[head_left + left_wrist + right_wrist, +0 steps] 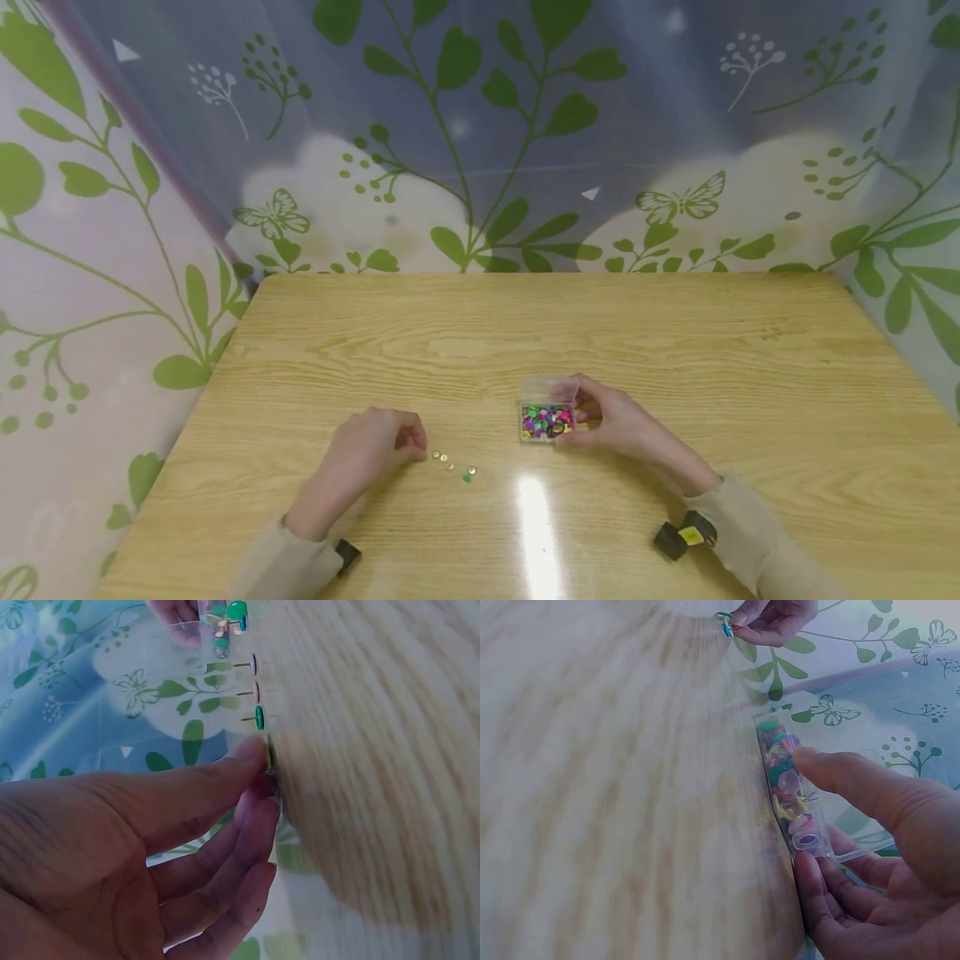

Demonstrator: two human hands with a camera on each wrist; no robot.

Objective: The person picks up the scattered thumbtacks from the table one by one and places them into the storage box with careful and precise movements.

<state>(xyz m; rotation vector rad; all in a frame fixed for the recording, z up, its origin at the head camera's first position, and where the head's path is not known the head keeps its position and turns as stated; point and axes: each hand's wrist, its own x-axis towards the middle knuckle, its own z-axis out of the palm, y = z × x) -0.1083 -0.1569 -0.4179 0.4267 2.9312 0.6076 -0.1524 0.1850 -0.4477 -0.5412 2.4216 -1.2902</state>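
My left hand (378,446) is low over the table, left of a short row of thumbtacks (443,457). In the left wrist view its thumb and forefinger pinch a thumbtack (271,756) at the tabletop, mostly hidden by the fingertips. Beyond it a green thumbtack (259,718) and two pinkish ones sit on their heads, pins up; another green thumbtack (236,610) lies tilted. My right hand (611,421) grips the right side of a small clear plastic box (522,435), its lid (542,388) raised at the back. Multicoloured thumbtacks (787,780) fill the box.
The wooden table (375,333) reaches back to a leaf-patterned curtain (480,167), with similar cloth at both sides. A black wrist device (670,540) sits at the right sleeve, another (347,557) at the left. A bright light reflection crosses the near tabletop.
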